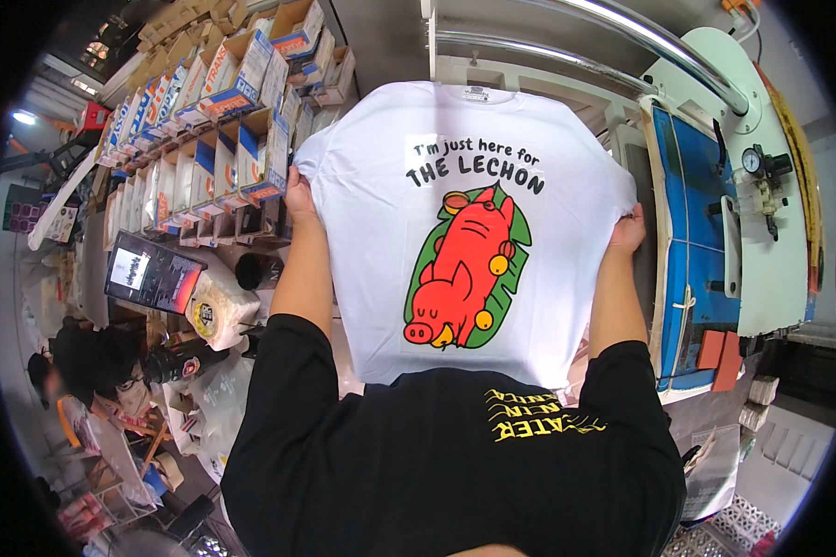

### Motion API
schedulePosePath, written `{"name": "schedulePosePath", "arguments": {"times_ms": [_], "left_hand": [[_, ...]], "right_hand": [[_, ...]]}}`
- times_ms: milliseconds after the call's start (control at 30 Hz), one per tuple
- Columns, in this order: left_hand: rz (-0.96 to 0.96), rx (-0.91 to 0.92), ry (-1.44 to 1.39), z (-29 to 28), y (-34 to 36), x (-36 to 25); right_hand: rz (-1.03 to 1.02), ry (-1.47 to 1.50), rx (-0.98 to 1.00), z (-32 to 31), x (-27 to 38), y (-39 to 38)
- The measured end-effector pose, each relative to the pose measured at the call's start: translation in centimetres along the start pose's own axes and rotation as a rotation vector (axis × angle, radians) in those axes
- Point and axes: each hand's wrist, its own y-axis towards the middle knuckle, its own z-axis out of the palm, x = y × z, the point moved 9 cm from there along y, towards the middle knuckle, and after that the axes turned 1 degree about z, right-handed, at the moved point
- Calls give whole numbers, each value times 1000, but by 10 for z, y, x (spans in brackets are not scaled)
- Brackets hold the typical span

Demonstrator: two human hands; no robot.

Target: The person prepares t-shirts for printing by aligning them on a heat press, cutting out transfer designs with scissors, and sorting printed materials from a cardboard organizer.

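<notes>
A white T-shirt (372, 251) hangs spread out in front of me, its neckline at the far end. Its front bears dark lettering above a cartoon red roast pig (460, 269) on a green leaf with yellow round fruits. My left hand (299, 195) grips the shirt at its left sleeve, fingers closed and partly behind the cloth. On the opposite side my right hand (628, 232) pinches the right sleeve in the same way. The cloth between both hands is held fairly taut, and its lower hem meets my black shirt.
Rows of cardboard bins (241, 153) stand at the left, with a lit screen (153, 271) and a plastic-wrapped bundle (223, 306) nearer. At the right are a blue panel (701, 232), a white machine plate with a pressure gauge (752, 162) and, overhead, metal rails (548, 51).
</notes>
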Motion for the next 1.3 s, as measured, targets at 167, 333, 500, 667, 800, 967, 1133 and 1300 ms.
{"name": "schedulePosePath", "arguments": {"times_ms": [167,333,500,667,800,967,1133,1300], "left_hand": [[247,-126,303,-73,8,-101],[-118,-188,162,24,-27,18],[-112,-125,205,11,-22,-14],[-316,-429,1047,-13,-69,-4],[336,-48,1597,77,-184,-11],[662,287,1774,156,-322,10],[670,503,1861,177,-365,45],[714,534,1860,175,-362,50]], "right_hand": [[191,97,57,24,-58,14],[-145,-48,-142,-32,7,20],[88,37,-11,26,-13,-7],[558,-1075,-80,-10,-33,-78],[509,-1501,39,-45,-17,-154],[-83,-2205,96,-4,52,-263],[-1241,-1815,-107,112,237,-335],[-984,-2053,-605,64,388,-294]]}}
